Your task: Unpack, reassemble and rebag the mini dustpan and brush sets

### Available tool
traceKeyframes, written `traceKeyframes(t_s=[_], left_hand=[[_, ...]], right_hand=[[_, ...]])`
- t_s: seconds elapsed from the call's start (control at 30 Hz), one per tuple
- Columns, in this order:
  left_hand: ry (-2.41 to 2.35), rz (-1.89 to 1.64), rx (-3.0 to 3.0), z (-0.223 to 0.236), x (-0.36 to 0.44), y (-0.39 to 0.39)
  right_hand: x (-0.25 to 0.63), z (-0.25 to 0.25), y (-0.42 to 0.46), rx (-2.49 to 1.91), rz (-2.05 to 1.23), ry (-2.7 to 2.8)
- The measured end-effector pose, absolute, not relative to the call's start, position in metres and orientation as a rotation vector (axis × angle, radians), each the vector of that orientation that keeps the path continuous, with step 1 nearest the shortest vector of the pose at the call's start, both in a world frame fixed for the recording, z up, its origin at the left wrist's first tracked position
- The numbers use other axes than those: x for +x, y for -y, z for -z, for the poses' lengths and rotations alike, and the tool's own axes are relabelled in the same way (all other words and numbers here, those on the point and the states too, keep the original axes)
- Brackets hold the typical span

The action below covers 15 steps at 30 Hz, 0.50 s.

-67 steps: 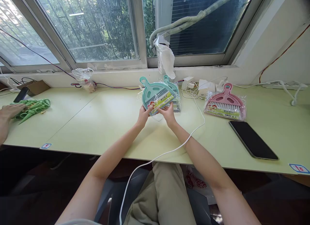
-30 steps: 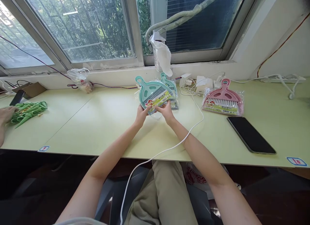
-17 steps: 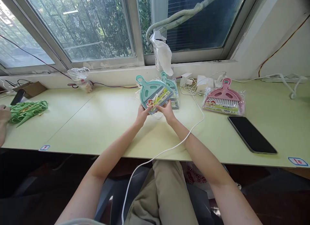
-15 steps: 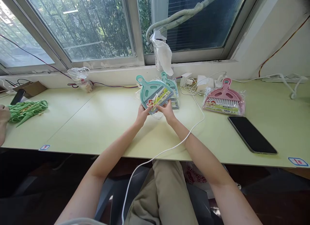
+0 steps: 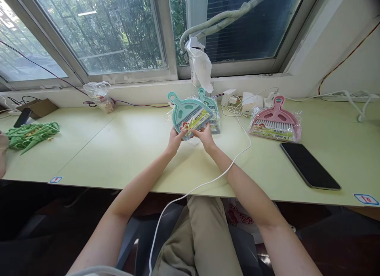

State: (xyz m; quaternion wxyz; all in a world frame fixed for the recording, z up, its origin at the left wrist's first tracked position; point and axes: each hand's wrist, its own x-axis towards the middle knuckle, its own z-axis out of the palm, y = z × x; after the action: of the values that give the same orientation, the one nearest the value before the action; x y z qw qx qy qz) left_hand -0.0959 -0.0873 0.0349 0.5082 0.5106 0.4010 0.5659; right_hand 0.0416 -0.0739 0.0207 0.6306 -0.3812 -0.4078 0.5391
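Note:
Between my hands is a teal dustpan and brush set [image 5: 187,109] in clear plastic wrap, tilted with its handle up to the left. My left hand [image 5: 175,139] is closed on its lower left edge. At the lower right edge my right hand [image 5: 204,135] grips it too, thumb on the yellow label. Partly hidden behind it is a second teal dustpan set [image 5: 216,113], also wrapped. A pink dustpan and brush set [image 5: 276,119] in plastic lies farther right on the table.
A black phone [image 5: 310,165] lies at the right. A white cable [image 5: 204,183] crosses over my right forearm. Chargers and a power strip [image 5: 251,103] sit by the wall. At left are a green woven item [image 5: 32,134], another person's hand [image 5: 2,149] and a plastic bag [image 5: 102,98].
The other person's hand at the far left has shifted slightly outward. My hands and the teal dustpan set look nearly unmoved.

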Motion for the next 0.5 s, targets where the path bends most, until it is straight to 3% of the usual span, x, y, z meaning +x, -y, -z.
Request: traceKeyframes(t_s=[0.5], left_hand=[[-0.978,-1.381,1.225,-0.0349,-0.0952,0.0883]], right_hand=[[0.0425,-0.0228,0.0773,-0.882,-1.263,0.896]])
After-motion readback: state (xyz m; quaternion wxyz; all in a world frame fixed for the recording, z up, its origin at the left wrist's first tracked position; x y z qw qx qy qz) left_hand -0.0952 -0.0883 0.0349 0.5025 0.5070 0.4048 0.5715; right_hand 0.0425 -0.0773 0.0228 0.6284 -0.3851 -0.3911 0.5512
